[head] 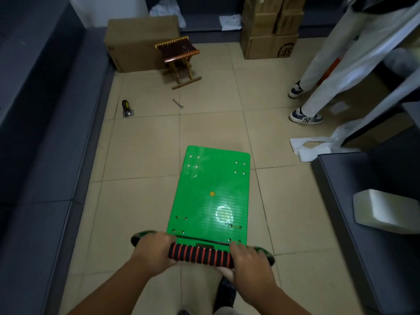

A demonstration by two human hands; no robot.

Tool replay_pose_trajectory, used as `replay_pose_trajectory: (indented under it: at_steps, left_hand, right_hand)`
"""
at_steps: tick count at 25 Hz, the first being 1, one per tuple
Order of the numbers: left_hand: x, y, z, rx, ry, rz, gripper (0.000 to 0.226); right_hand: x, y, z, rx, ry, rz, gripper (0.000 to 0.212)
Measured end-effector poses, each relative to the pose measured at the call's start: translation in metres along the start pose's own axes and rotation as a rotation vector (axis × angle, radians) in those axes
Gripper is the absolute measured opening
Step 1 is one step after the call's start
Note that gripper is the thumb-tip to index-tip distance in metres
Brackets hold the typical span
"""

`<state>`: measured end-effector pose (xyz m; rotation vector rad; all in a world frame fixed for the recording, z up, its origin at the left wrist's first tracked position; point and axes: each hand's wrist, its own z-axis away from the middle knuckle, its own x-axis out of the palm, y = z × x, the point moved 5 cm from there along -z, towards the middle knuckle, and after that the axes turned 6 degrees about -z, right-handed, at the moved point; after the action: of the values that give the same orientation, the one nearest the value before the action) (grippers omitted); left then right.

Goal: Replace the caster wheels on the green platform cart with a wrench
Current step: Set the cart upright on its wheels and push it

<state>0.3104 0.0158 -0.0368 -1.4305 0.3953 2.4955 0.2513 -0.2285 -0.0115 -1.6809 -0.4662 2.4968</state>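
The green platform cart (211, 192) stands on the tiled floor right in front of me, deck up, bolt heads showing at its corners. Its handle (201, 255) has a black-and-red striped foam grip. My left hand (153, 251) grips the handle's left end and my right hand (248, 260) grips its right end. A loose caster wheel (126, 108) with a metal plate lies on the floor far left. A small silver wrench (177, 103) lies on the tiles beyond the cart, clear of both hands.
A folding wooden stool (180, 60) and cardboard boxes (141, 42) stand at the back. A person's legs in white trousers (318, 87) stand at the right. Dark benches (45, 133) line both sides, and white plastic bags (313, 146) lie at the right.
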Motion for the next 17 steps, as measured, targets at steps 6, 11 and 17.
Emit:
replay_pose_trajectory:
  at_steps: [6, 11, 17]
  left_hand:
    - [0.024, 0.022, 0.072, 0.092, 0.11, 0.08, 0.07]
    - [0.065, 0.036, 0.1, -0.003, 0.176, 0.129, 0.051]
    - [0.049, 0.027, 0.098, 0.059, 0.148, 0.12, 0.085]
  right_hand:
    - [0.043, -0.027, 0.045, 0.118, 0.053, 0.006, 0.065]
    - [0.051, -0.041, 0.07, 0.081, 0.068, -0.022, 0.064]
    - [0.037, -0.049, 0.074, 0.101, 0.037, 0.058, 0.063]
